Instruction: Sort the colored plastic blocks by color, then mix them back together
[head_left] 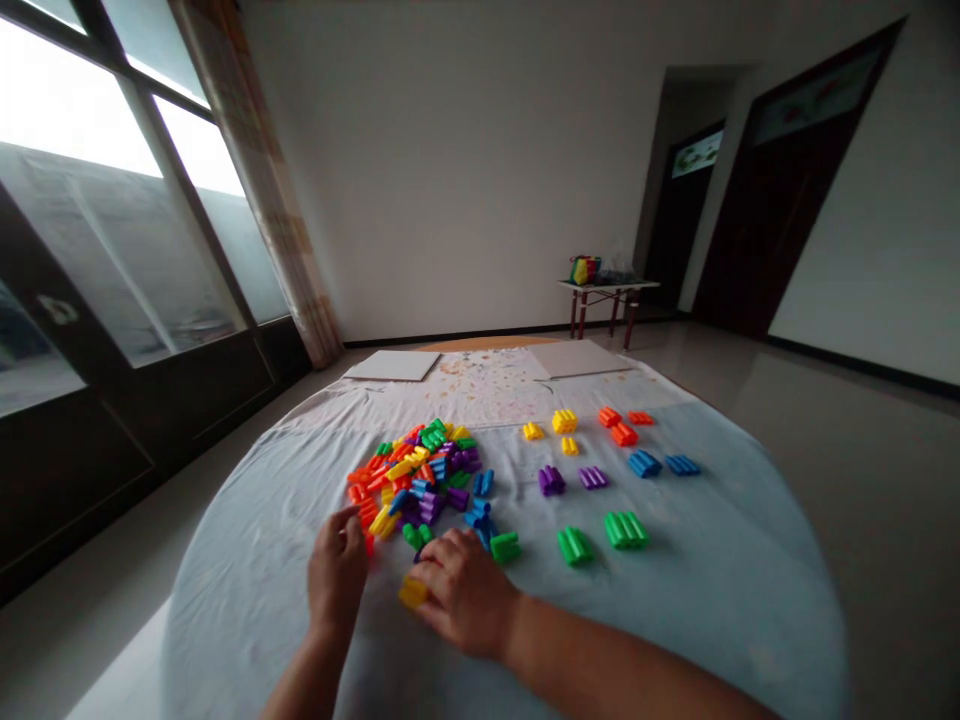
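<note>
Yellow blk [413, 592] in R hand [463, 590], L hand [337, 565] nr multicol pile [424, 475].

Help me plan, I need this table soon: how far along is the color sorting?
Less than half, I'd judge. Done: small separate groups of yellow pieces, orange pieces, purple pieces, blue pieces and green pieces. In hand: a yellow piece at the right hand; the left hand's grip is unclear. Left: the mixed pile, visibly bigger than those groups.
</note>
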